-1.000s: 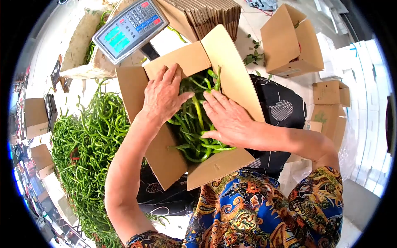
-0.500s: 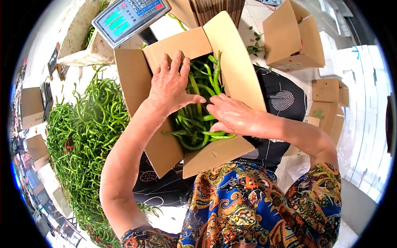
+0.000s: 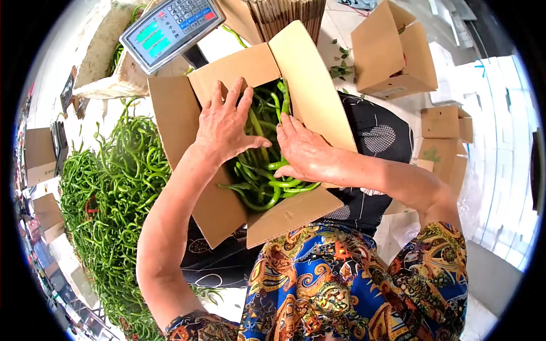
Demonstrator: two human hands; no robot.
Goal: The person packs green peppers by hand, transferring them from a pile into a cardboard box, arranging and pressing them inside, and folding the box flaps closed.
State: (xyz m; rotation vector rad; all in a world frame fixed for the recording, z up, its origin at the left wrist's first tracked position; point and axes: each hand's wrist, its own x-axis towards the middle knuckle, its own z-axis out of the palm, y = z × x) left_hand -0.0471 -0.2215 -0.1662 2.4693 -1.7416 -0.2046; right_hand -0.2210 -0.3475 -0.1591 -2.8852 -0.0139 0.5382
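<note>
An open cardboard box point(image 3: 219, 71) with its flaps raised sits between my knees, partly filled with long green chili peppers point(image 3: 263, 190). My left hand point(image 3: 224, 122) rests over the box's left side with fingers spread, thumb stretched across the peppers. On the right of the box, my right hand point(image 3: 304, 149) lies flat on the peppers, its fingers stretched toward the far end and thumb apart. Neither hand is wrapped round a pepper. The peppers under both palms are hidden.
To the left is a large heap of green peppers point(image 3: 119, 210). A digital scale display point(image 3: 170, 31) stands beyond the box, near flattened cardboard point(image 3: 290, 20). Another open box point(image 3: 392, 54) is at the upper right, with smaller cartons point(image 3: 443, 125) below it.
My right hand has flattened, its fingers straightening toward the far end of the box. My left hand keeps nearly the same pose. The whole view has shifted slightly.
</note>
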